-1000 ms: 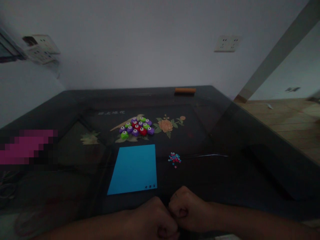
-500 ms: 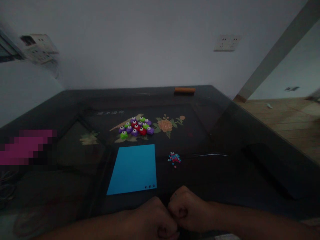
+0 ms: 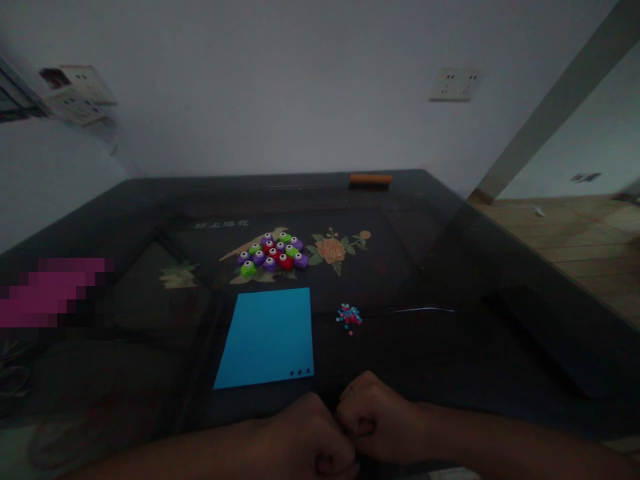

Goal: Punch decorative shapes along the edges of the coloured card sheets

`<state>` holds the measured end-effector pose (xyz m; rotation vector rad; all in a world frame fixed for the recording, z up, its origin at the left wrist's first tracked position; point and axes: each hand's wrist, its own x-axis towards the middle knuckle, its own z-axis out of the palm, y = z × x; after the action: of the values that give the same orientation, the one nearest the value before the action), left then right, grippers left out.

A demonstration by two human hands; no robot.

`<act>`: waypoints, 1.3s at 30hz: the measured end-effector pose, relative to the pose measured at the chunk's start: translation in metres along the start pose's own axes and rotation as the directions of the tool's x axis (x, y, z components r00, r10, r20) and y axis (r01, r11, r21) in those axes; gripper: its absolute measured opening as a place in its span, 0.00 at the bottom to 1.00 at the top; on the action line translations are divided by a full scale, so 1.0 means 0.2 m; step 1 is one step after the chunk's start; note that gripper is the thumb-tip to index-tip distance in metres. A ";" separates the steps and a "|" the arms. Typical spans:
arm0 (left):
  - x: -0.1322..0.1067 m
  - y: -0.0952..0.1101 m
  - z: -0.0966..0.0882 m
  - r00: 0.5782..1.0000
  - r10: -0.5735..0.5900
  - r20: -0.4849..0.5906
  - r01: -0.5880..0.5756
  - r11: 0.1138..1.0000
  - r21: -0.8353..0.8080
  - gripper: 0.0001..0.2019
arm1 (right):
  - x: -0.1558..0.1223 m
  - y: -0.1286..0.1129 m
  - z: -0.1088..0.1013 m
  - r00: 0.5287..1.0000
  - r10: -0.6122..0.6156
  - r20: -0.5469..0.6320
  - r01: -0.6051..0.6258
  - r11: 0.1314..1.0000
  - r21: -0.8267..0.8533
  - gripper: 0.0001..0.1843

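Observation:
Both fists rest at the near edge of the dark table [image 3: 440, 240], knuckles close together and seemingly touching. My left hand [image 3: 315, 437] is closed, with nothing seen in it. Just to its right, my right hand [image 3: 373, 417] is curled into a fist too, also with nothing showing. Beyond my left hand lies a blue sheet [image 3: 270, 333] with several small dark marks in its near right corner. A small pile of pink, blue and white stars [image 3: 349, 315] lies right of the sheet. Farther back, purple, green and red toys with eyes [image 3: 273, 253] sit bunched together.
At the far edge lies an orange-brown bar [image 3: 370, 180]. A pink pixelated patch [image 3: 53, 290] covers something at the left. A long dark object [image 3: 540, 340] lies on the right side. Sockets [image 3: 455, 85] are on the wall behind.

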<state>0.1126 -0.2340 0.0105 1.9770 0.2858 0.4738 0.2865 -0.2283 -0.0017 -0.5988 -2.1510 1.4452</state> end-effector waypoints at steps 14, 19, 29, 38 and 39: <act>0.00 0.01 0.00 1.000 -0.022 0.022 0.022 1.000 0.006 0.17 | 0.00 0.00 0.00 1.000 -0.017 -0.006 0.017 1.000 0.013 0.16; 0.01 0.01 -0.01 1.000 -0.014 0.021 0.013 0.999 0.038 0.17 | 0.00 -0.01 0.00 0.999 -0.044 -0.019 0.045 0.998 0.032 0.17; 0.01 0.01 -0.01 0.999 -0.041 0.033 0.040 0.999 0.034 0.17 | -0.02 0.04 0.02 1.000 -0.022 -0.014 0.022 0.999 -0.029 0.16; 0.00 0.00 0.00 0.999 -0.032 0.044 0.030 0.998 0.060 0.16 | -0.01 0.02 0.00 1.000 -0.011 -0.012 0.010 1.000 -0.018 0.16; 0.00 0.00 0.00 0.998 -0.039 0.043 0.036 0.997 0.068 0.17 | -0.01 0.02 0.00 1.000 -0.013 -0.014 0.013 1.000 -0.017 0.15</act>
<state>0.1123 -0.2344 0.0105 2.0414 0.3137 0.4002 0.2876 -0.2284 -0.0052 -0.5980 -2.1538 1.4132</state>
